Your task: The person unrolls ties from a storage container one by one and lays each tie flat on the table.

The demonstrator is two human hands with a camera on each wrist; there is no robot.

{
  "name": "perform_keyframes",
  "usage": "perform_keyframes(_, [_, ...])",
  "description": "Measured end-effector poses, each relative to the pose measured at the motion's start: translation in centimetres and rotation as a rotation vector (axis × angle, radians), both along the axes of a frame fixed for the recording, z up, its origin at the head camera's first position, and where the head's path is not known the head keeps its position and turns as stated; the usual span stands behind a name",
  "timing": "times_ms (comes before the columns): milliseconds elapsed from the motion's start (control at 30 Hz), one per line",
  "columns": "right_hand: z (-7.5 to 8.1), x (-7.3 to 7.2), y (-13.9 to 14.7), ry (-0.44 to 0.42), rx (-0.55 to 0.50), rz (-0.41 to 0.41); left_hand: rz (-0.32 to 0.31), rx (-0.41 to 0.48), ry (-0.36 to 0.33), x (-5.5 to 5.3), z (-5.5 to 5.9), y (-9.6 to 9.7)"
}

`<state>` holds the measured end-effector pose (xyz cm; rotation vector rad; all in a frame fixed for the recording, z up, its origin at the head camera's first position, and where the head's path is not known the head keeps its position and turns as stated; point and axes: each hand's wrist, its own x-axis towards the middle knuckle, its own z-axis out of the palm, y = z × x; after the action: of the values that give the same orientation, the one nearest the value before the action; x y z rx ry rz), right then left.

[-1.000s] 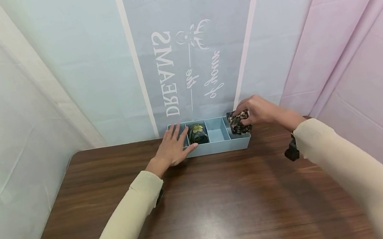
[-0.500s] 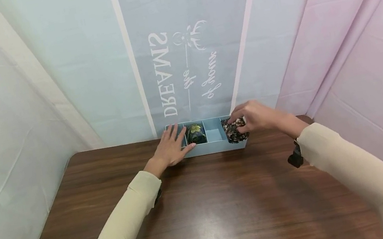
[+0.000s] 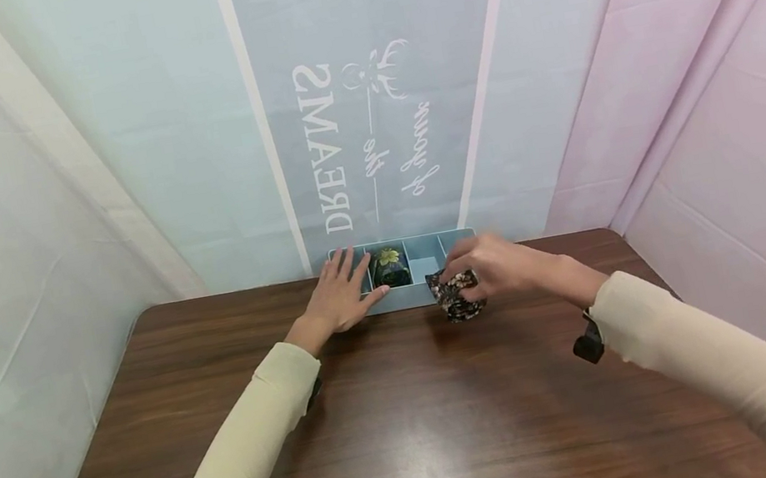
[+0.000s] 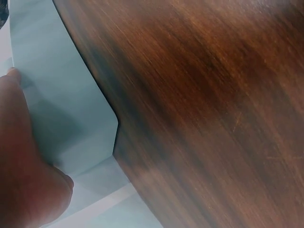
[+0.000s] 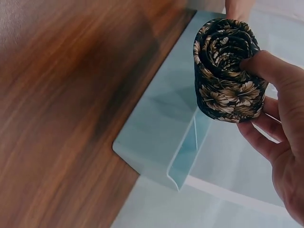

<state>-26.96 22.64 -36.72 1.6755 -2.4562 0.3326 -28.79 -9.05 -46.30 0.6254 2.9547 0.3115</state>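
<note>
Between thumb and fingers my right hand [image 3: 494, 264] holds a rolled necktie [image 5: 228, 71], dark with cream and tan flowers. Its coiled end faces up in the right wrist view. In the head view the tie overlaps the front wall of a light blue divided box [image 3: 401, 298]. My left hand [image 3: 338, 296] lies with fingers spread over the left end of that box, its thumb along the front rim. A dark blue rolled piece of cloth [image 3: 390, 268] with a yellow-green flower sits in a compartment right of the left hand. The leftmost compartment is partly hidden by my fingers.
The box stands at the back edge of a brown wood-grain table [image 3: 398, 422]. Close behind it hangs a printed cloth backdrop [image 3: 376, 105] with pale lettering. Pale cloth walls [image 3: 741, 153] rise on both sides of the table.
My right hand has brought the rolled necktie left and toward me, from over the box's right end to its front wall. The left hand keeps its place on the box.
</note>
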Motion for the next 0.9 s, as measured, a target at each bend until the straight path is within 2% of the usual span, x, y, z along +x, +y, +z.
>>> perform_keyframes(200, [-1.5,0.8,-0.5,-0.055,0.011,-0.028,0.001,-0.007,-0.003,-0.2,-0.2,0.0])
perform_keyframes(300, [-2.3,1.2,-0.7,-0.063,0.014,-0.016,-0.007,-0.007,0.0,-0.2,-0.3,0.0])
perform_keyframes(533, [-3.9,2.0,-1.6,-0.058,-0.018,0.035,-0.005,-0.006,0.009,0.2,0.3,-0.1])
perform_keyframes(667, [-4.6,2.6,-2.2,-0.058,-0.016,0.034,-0.008,-0.005,0.01,0.5,0.6,-0.1])
perform_keyframes(900, [-5.9,3.7,-3.2,-0.064,-0.025,0.015,-0.006,-0.017,0.028,0.7,0.5,0.1])
